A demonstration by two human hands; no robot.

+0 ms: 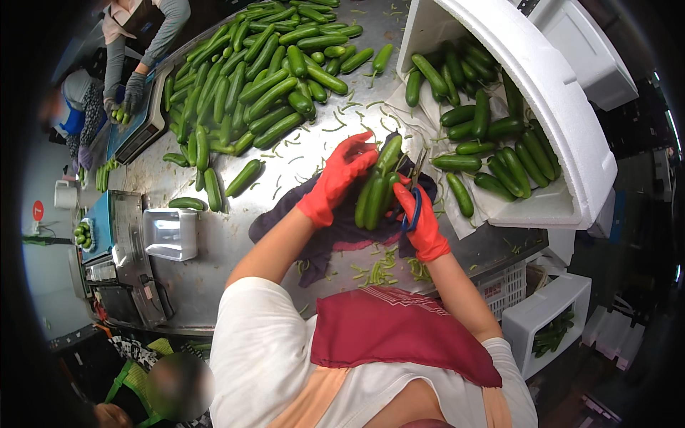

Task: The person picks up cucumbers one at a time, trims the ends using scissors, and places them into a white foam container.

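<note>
My left hand (341,177), in a red rubber glove, has its fingers curled at the side of a green cucumber (389,155). Two more cucumbers (369,202) lie tight against it, between my hands. In my right red-gloved hand (427,227) is a pair of scissors (412,214) with blue handles, its blades pointing away from me. Fingers of that hand also touch the cucumbers; how far they reach underneath is hidden. Below my hands a dark cloth (314,246) is spread on the metal table (232,267).
Beyond my hands a large heap of cucumbers (264,78) covers the table. At right a white foam box (571,107) lies on its side with cucumbers inside. Cut stems (382,267) are scattered about. A clear plastic container (170,234) stands left; gloved co-worker hands (128,100) work far left.
</note>
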